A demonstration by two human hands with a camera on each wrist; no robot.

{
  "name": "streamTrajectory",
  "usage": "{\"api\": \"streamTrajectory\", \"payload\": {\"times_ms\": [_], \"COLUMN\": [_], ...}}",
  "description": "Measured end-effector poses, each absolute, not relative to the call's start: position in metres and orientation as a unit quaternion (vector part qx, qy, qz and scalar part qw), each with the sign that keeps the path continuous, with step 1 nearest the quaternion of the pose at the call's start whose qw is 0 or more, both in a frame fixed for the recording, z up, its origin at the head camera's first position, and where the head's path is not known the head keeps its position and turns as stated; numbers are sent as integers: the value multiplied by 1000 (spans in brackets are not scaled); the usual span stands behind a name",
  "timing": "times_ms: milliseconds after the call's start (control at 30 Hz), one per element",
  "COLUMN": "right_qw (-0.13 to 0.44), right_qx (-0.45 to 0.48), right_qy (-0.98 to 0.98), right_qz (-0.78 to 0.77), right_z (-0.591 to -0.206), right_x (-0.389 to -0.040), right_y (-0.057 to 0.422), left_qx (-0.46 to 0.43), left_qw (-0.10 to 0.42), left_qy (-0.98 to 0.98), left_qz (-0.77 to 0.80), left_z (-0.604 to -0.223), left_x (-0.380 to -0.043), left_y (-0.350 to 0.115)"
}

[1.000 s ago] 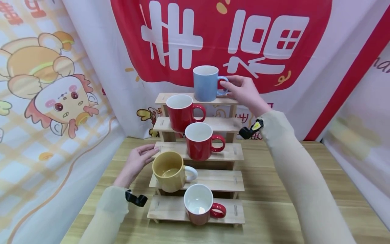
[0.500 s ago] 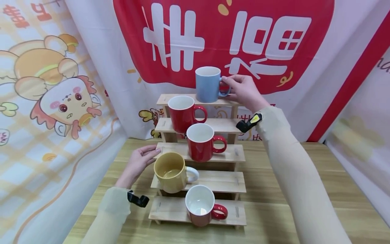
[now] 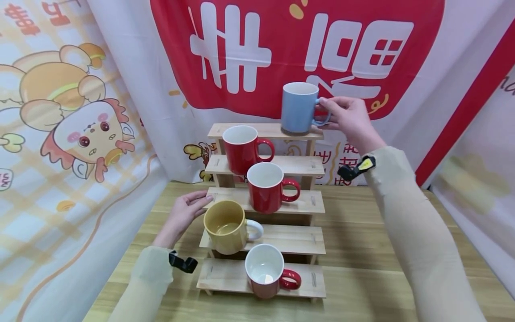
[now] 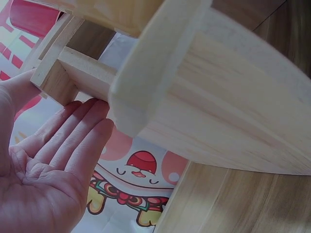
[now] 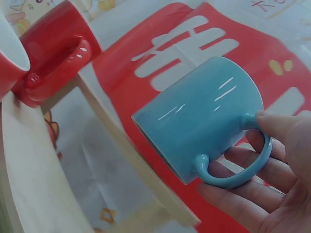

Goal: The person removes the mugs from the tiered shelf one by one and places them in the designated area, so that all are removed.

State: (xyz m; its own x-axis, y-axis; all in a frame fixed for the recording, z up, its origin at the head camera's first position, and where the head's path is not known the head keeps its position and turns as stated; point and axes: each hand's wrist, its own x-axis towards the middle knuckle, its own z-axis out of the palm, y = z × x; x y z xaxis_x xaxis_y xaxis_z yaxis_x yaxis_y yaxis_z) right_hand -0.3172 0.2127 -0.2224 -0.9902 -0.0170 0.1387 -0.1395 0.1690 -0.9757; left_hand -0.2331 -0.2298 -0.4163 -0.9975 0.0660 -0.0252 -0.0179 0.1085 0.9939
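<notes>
A light blue mug is at the right end of the top step, its base overlapping that step in the head view. My right hand grips it by the handle, thumb on top and fingers through and under the loop. The mug appears lifted at a slant in the right wrist view. My left hand pinches the left end of the stepped wooden rack, thumb above and fingertips against the wood below. Beside it stands a yellow mug with a white handle.
Two red mugs, an upper one and a lower one, stand on the middle steps. A white-lined mug with a red handle sits on the lowest step. Behind the rack hangs a printed cloth; below is a wood-grain table.
My right hand has moved the blue mug to the right and slightly up, from the middle of the top step toward its right end. My left hand has stayed at the rack.
</notes>
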Motion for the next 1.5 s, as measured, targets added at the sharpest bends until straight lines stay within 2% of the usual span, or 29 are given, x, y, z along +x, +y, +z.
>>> {"api": "streamTrajectory", "payload": {"times_ms": [400,700,1067,1500], "right_qw": [88,85,77,84], "right_qx": [9,-41,-62,-79], "right_qy": [-746,-777,-820,-784], "right_qz": [660,622,564,610], "right_z": [-209,-232,-313,-426], "right_x": [-276,-254,-253,-264], "right_y": [296,339,340,318], "left_qx": [26,21,22,22], "left_qw": [30,33,34,29], "left_qy": [739,737,736,730], "left_qz": [673,675,675,682], "left_z": [-419,-418,-417,-419], "left_x": [-236,-236,-235,-235], "left_y": [-230,-231,-230,-229]}}
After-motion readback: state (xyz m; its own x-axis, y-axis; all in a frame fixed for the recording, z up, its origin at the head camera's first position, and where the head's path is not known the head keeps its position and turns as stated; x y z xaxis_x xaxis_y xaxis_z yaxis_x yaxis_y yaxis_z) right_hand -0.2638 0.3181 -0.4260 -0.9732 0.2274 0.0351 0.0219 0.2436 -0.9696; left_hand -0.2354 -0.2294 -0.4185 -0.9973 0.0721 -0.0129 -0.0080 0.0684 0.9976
